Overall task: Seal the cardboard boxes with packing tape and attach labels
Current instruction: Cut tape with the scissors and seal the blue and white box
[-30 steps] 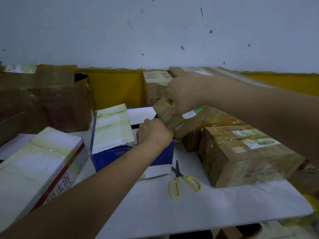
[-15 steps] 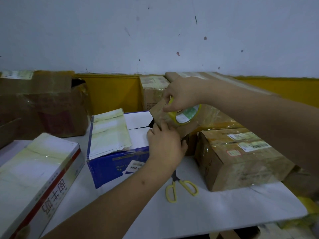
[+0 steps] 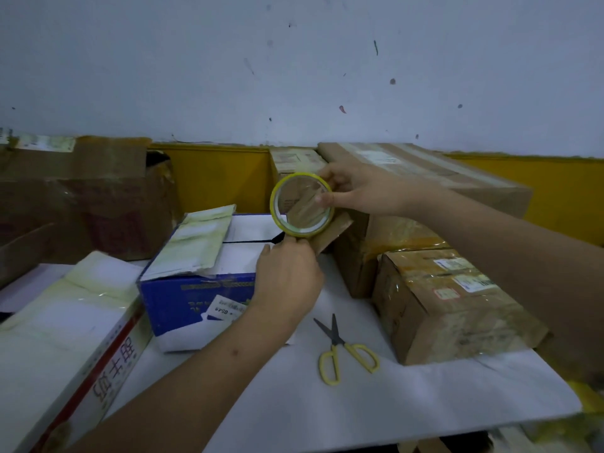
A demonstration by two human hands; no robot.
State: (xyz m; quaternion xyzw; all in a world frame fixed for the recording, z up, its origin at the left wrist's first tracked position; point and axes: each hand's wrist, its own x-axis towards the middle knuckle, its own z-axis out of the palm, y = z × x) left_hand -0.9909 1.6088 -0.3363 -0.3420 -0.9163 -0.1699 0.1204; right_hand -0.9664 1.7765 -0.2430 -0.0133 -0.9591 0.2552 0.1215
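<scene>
A blue and white cardboard box stands at the table's middle, its white top flaps nearly closed with a dark gap between them. My right hand grips a yellow-rimmed roll of clear packing tape held on edge above the box's right end, a finger inside the ring. My left hand rests on the box's right end just under the roll, fingertips pinching at the tape's free end. A brown cardboard flap sticks out behind the roll.
Yellow-handled scissors lie on the white table in front. Taped brown boxes stand at right, a long brown box behind them. A white and red box lies at left, a big brown box behind it.
My right hand turned the tape roll so its open ring faces me and lifted it slightly. My left hand moved from the flap seam to the box's right end under the roll.
</scene>
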